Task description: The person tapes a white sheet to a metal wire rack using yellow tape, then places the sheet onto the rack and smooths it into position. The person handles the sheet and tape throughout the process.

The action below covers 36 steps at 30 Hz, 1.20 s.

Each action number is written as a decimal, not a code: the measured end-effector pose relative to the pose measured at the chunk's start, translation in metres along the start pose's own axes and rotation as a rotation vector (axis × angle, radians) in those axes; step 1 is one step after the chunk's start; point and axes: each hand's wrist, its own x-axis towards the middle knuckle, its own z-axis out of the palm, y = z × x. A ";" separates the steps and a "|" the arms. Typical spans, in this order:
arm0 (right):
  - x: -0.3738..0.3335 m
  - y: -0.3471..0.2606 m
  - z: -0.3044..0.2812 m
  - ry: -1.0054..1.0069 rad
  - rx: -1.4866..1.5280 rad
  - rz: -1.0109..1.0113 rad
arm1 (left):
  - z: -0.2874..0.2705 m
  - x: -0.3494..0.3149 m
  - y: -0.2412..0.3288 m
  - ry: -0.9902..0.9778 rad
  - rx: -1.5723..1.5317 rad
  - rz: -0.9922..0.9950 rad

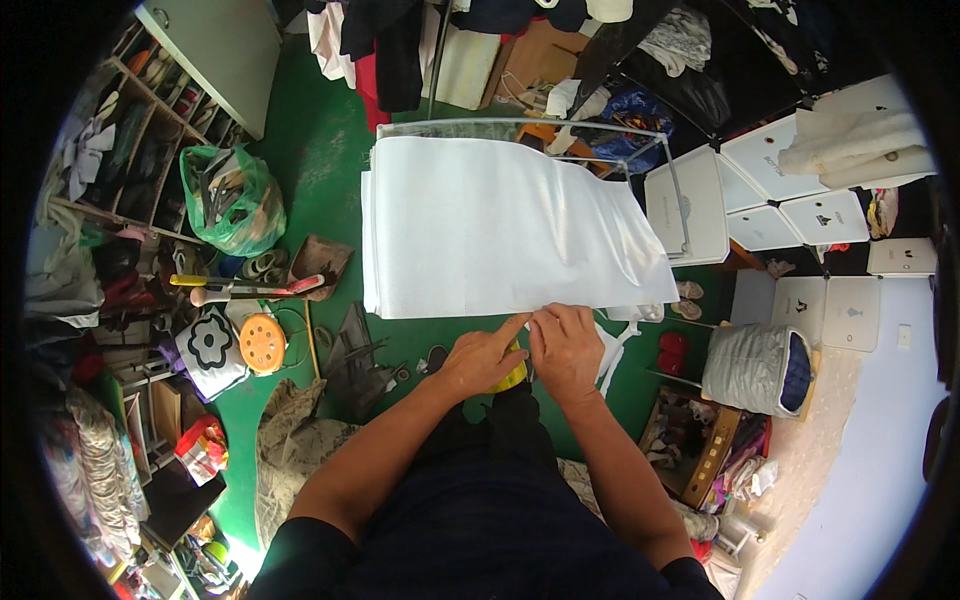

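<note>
At the near edge of the white fabric stack (500,225), which lies draped over a thin metal frame (672,190) above the green floor (320,150), both hands meet side by side. The left hand (487,357) has its forefinger stretched out onto the hem with the other fingers curled around a small yellow object (514,376), whose kind I cannot tell. The right hand (566,347) is pressed together, fingertips pinching the fabric's lower edge just beside that forefinger. Since the layers are many and only this one spot is held, the sheets could likely slide out of line or the whole pile slip off the frame if the pull runs toward the person; the frame looks light and might tip with it. A loose white strip (612,350) hangs below the right hand and could snag in the fingers. With the left hand already occupied by the yellow object, its hold on the cloth seems weak. Clutter nearby, such as the green bag (235,200) and grey bin (760,368), stands well apart.
</note>
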 end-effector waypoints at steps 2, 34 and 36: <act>-0.002 0.001 0.001 0.001 0.004 0.005 | 0.000 0.000 0.000 0.007 -0.003 0.011; -0.016 -0.020 -0.008 -0.268 0.064 0.098 | 0.006 -0.004 -0.014 0.008 0.011 -0.045; -0.018 -0.021 -0.006 -0.280 0.075 0.098 | 0.008 -0.006 -0.020 0.036 -0.012 -0.046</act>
